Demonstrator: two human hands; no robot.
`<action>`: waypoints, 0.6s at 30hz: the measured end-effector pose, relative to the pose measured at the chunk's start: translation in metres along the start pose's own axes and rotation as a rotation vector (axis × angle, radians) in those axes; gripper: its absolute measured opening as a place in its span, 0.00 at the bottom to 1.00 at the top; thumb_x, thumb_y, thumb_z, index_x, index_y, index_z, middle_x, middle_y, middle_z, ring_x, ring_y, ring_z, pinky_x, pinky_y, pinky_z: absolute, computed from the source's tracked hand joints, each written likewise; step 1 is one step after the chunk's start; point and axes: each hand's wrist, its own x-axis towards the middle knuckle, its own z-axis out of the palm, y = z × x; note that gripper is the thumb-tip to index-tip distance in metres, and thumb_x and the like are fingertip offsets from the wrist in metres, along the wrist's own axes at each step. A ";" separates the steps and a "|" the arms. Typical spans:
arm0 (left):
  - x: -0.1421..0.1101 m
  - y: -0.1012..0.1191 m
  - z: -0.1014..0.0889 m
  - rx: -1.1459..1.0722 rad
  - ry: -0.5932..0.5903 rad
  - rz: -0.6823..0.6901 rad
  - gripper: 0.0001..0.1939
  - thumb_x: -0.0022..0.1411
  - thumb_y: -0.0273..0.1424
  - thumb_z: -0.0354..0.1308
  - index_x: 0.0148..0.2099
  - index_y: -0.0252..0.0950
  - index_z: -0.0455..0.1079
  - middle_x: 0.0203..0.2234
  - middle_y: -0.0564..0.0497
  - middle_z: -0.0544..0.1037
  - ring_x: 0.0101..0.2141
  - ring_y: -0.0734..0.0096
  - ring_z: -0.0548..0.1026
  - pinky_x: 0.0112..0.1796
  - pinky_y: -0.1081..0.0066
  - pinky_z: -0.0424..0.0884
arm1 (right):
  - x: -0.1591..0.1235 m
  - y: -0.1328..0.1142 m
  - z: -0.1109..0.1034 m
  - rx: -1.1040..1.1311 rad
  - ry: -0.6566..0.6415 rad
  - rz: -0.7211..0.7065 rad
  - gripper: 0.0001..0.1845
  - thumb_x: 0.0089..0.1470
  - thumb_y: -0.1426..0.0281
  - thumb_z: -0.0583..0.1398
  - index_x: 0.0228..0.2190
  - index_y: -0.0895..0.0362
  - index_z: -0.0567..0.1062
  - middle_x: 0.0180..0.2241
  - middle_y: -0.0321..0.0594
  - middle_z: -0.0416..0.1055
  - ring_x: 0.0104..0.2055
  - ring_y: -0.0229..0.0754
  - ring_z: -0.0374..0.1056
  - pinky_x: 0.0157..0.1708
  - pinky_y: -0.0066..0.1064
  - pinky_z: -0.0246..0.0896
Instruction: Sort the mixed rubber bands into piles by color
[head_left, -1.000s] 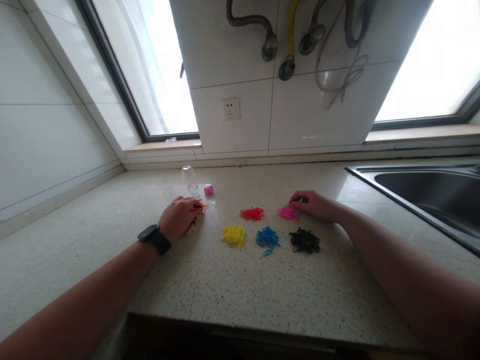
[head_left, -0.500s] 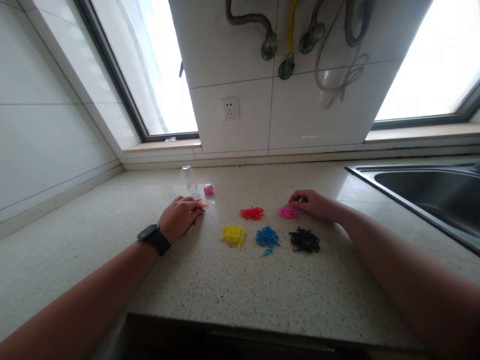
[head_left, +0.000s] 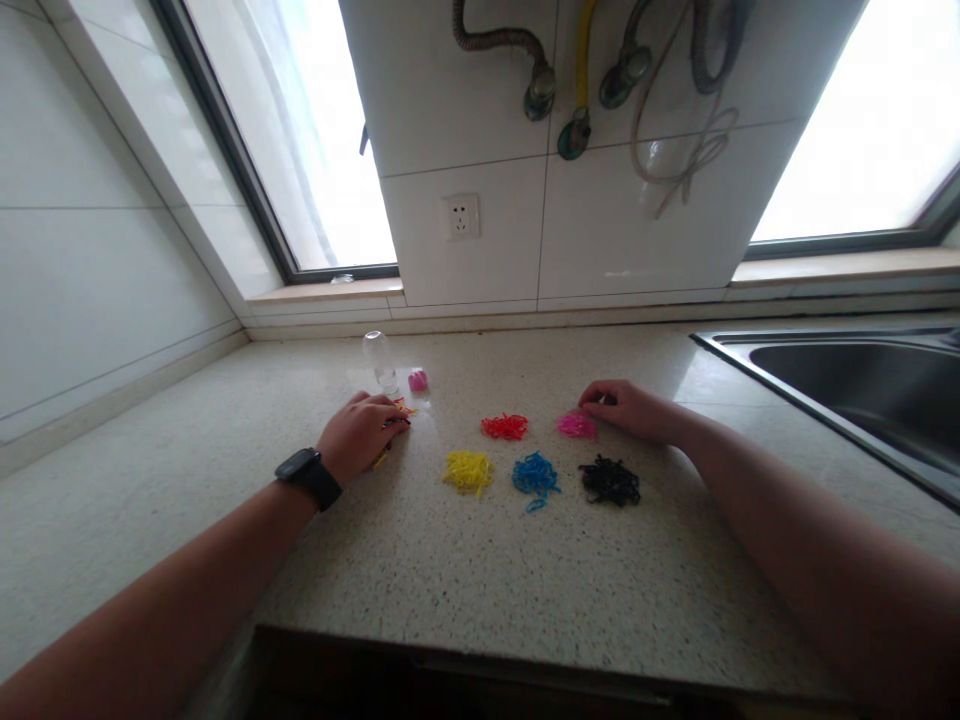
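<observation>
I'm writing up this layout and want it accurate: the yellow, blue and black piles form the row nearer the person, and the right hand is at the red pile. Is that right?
Not quite: in the head view, the right hand is at the pink pile, not the red pile. The rest stands.

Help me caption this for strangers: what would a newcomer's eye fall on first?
Probably the bright piles mid-counter: red and pink behind, yellow, blue and black in front. Next, the two hands: the left partly covers mixed-colour bits, the right is at the pink pile. Behind the left stands a clear bottle.
</observation>
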 end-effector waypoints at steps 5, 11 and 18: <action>0.000 0.001 0.000 -0.002 0.024 -0.007 0.10 0.67 0.38 0.57 0.42 0.44 0.80 0.40 0.51 0.81 0.41 0.61 0.72 0.46 0.62 0.67 | 0.000 0.001 0.000 0.002 0.002 -0.001 0.16 0.56 0.59 0.58 0.38 0.56 0.79 0.36 0.45 0.78 0.36 0.46 0.71 0.38 0.36 0.64; -0.001 0.004 -0.003 0.000 0.045 -0.031 0.11 0.68 0.37 0.57 0.44 0.43 0.79 0.38 0.52 0.82 0.40 0.61 0.72 0.44 0.63 0.68 | 0.001 0.004 0.002 0.009 0.015 -0.007 0.16 0.56 0.59 0.59 0.37 0.56 0.79 0.35 0.44 0.78 0.35 0.45 0.71 0.37 0.36 0.64; 0.000 0.005 -0.003 0.020 0.055 -0.033 0.14 0.70 0.38 0.53 0.43 0.41 0.79 0.38 0.51 0.82 0.38 0.61 0.73 0.42 0.64 0.68 | 0.001 0.004 0.002 0.001 0.012 -0.018 0.16 0.56 0.59 0.58 0.38 0.56 0.79 0.35 0.44 0.78 0.36 0.45 0.71 0.37 0.35 0.64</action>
